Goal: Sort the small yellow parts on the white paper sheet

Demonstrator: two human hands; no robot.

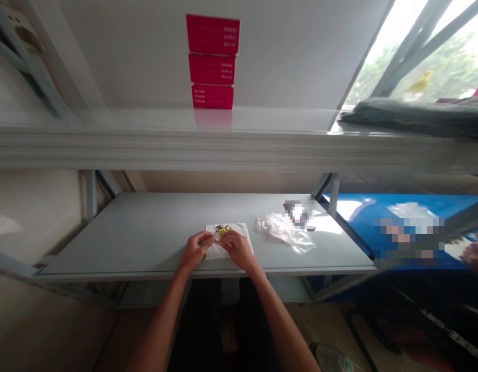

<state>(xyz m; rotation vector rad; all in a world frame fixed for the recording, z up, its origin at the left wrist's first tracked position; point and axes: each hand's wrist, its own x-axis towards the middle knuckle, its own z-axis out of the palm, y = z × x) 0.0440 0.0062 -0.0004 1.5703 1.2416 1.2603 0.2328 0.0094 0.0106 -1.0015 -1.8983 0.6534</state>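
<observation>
Several small yellow and dark pieces (224,230) lie by curled fingers (234,237) (opening and hold unclear).

White print (230,37) on red boxes (212,69) is illegible

Left hand (195,249) beside right hand (237,246); both curled

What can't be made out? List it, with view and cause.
Head view, all four:
Whether the left hand and right hand pinch anything: fingers cover it.
Identity of the small yellow and dark pieces: too small.
Print on the stacked red rectangular boxes: small, blurred.
Far end of the dark grey bundle: cut off by right edge.
</observation>
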